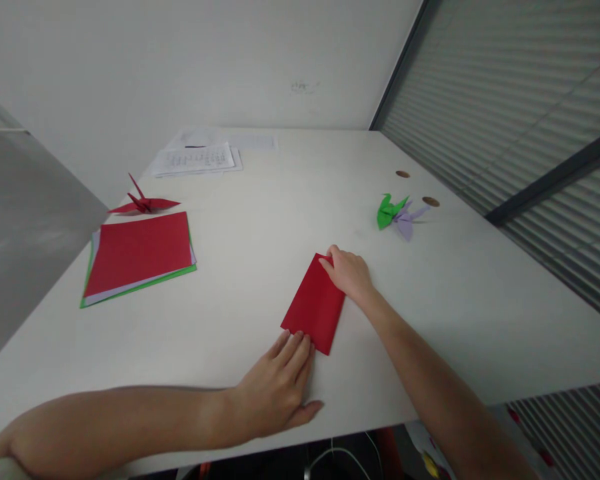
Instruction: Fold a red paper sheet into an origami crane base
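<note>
A folded sheet of red paper (316,303) lies slantwise on the white table near its front edge. My left hand (277,383) rests flat with its fingertips on the paper's near edge, thumb stretched out to the right. At the far right corner of the sheet, my right hand (349,270) pinches the edge between thumb and fingers. Part of that corner is hidden by the right hand.
A stack of coloured paper (143,253), red on top, lies at the left. Behind it sits a red paper crane (145,204). Green (387,212) and lilac (406,221) paper cranes stand at the right. Written sheets (197,159) lie at the back by the wall.
</note>
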